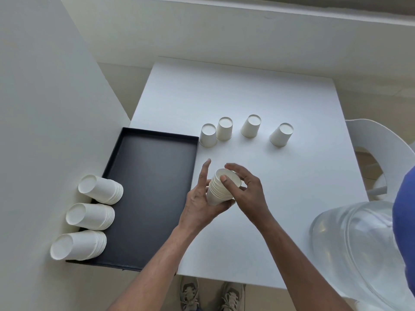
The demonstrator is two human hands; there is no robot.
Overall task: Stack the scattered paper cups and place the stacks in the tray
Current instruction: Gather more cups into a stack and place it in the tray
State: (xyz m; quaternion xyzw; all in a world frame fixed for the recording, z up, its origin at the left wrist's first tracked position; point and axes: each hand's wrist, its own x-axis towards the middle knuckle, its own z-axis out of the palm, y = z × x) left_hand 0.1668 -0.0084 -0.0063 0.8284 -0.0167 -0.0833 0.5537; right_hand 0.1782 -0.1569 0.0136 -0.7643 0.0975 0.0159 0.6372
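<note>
Three paper-cup stacks (91, 216) were laid along the black tray's (157, 134) left edge, while a fourth stack (219, 191) was held above the surface (247, 86) beside it, gripped by the left hand's (198, 200) curled fingers (224, 204) and pinched on top by the right hand (249, 191), with four inverted cups (251, 126) left unstacked beyond.

plain indoor room, prob a home or small office corner, can't tell which. white square table (247, 93) pushed close to a bare white wall (45, 97), white plastic chair (370, 140) at its right side, big clear water jug (350, 243) nr the front corner, beige floor (123, 84), ledge (247, 12) along the back.
</note>
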